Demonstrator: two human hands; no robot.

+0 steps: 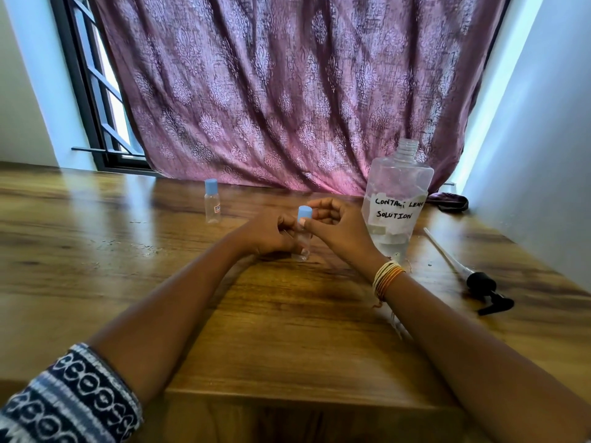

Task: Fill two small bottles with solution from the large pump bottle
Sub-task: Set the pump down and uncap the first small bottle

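Wooden table (287, 330) carries everything; a purple patterned curtain (287, 91) hangs behind it, pooling on the far edge.

Large pump bottle (396, 199) stands upright at right, just beyond the right wrist. Its neck is open and the pump is out — presumably so solution can be poured rather than pumped. Hand-lettered paper label reads "CONTACT LENS SOLUTION"; part of the lettering runs off around the curve. A low level of clear liquid seems to sit near the base.

Pump head with its dip tube (479, 279) lies flat on the table, well to the right of the bottle, out of the working area.

Left hand (268, 235) wraps the body of the near small bottle (302, 247), fingers closed around it, holding it upright on the table — a steadying grip. Right hand (335, 228) is at the blue cap (304, 214), thumb and forefinger pinched on it; remaining fingers curled loosely. Whether the cap is going on or coming off cannot be told. Contents not readable through the fingers.

Second small bottle (212, 203) stands capped and untouched farther back at left, apart from both hands. Its small label has a red mark, too small to read. It looks empty, uncertain.
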